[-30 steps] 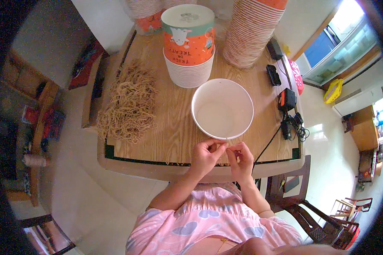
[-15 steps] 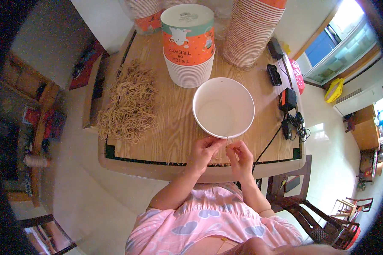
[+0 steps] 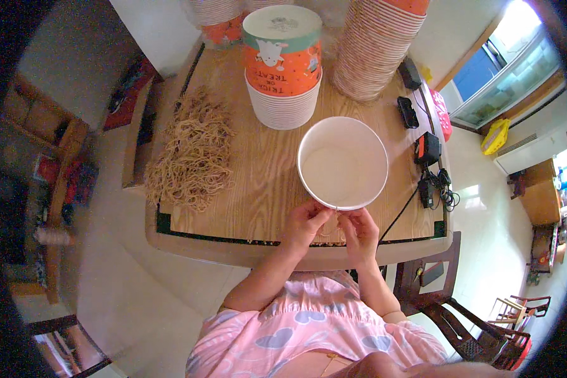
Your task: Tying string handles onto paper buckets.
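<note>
The left hand (image 3: 305, 222) is held at the near rim of the round white paper bowl (image 3: 343, 162), its fingertips pressed together against the rim's edge. The right hand (image 3: 360, 229) is placed just beside it, the fingers closed in a pinch on something thin at the same spot; it cannot be told for certain what is pinched, though a thin tan rubber band (image 3: 327, 234) seems to be looped between the two hands.

Compared with the pictures from a second ago, little has been altered: both hands have been kept at the bowl's near edge, and only a slight shift of the fingers is seen, the bowl being left where it stood. From this it is judged that fine work at the rim is being continued rather than finished.

The bowl is set upright on the light wooden table (image 3: 258, 189), near its front edge. Beyond it a stack of orange-printed paper bowls (image 3: 282, 66) is stood, and to the right a tall leaning stack of paper bowls (image 3: 378, 47). A loose heap of tan rubber bands (image 3: 192, 151) is spread on the table's left side, well apart from the hands.
</note>
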Tool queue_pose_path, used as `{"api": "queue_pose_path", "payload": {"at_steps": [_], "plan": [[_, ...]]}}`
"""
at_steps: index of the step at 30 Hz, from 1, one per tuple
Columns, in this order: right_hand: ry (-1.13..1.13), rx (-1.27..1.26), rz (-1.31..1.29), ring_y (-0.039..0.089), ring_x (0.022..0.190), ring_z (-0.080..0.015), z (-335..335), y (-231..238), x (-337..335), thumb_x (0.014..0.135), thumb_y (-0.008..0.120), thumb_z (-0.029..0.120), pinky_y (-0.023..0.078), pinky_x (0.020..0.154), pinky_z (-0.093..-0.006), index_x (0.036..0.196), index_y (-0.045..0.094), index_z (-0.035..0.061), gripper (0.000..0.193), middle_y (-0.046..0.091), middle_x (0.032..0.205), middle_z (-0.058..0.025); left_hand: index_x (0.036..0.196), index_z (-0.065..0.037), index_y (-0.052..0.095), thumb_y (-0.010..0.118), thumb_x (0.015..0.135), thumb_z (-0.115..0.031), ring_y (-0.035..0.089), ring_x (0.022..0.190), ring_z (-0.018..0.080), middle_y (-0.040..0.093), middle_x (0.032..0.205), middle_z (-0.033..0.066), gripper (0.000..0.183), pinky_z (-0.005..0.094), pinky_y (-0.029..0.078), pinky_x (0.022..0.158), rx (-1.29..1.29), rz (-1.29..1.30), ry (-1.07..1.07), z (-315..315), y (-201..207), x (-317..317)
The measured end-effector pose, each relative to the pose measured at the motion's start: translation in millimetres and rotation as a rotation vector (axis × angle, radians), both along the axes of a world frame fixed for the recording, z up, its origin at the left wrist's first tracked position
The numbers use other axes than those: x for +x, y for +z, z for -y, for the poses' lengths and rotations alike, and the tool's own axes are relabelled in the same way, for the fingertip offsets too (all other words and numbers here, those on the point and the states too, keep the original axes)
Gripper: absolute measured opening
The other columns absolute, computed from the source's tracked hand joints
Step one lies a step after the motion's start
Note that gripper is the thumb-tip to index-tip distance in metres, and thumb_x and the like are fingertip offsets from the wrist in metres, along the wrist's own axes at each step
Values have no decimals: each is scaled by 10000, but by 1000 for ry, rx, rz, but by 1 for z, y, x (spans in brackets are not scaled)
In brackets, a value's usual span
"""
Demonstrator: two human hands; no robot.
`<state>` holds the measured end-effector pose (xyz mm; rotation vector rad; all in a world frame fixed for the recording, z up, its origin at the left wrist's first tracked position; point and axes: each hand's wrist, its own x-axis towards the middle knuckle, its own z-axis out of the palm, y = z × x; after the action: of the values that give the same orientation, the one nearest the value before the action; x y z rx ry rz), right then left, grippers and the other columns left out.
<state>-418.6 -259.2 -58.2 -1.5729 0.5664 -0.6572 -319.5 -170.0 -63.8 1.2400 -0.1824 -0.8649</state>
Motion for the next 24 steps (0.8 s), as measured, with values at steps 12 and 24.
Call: {"api": "queue_pose_path", "payload": {"at_steps": [12, 24], "plan": [[-86, -58, -58, 446, 615, -35, -1, 7, -3, 828, 578, 28, 372, 525, -184, 855, 553, 18, 39, 536, 709, 22, 967, -85, 604, 626, 725, -62, 580, 845, 251, 591, 832, 71, 245, 412, 412, 878, 198, 1684, 7, 0, 80, 25], [-179, -170, 63, 413, 584, -24, 18, 54, 14, 833, 556, 21, 340, 509, -164, 833, 536, 31, 23, 471, 651, 38, 1006, -50, 582, 591, 761, -42, 617, 757, 293, 623, 835, 142, 245, 374, 498, 668, 141, 1278, -286, 18, 108, 34]]}}
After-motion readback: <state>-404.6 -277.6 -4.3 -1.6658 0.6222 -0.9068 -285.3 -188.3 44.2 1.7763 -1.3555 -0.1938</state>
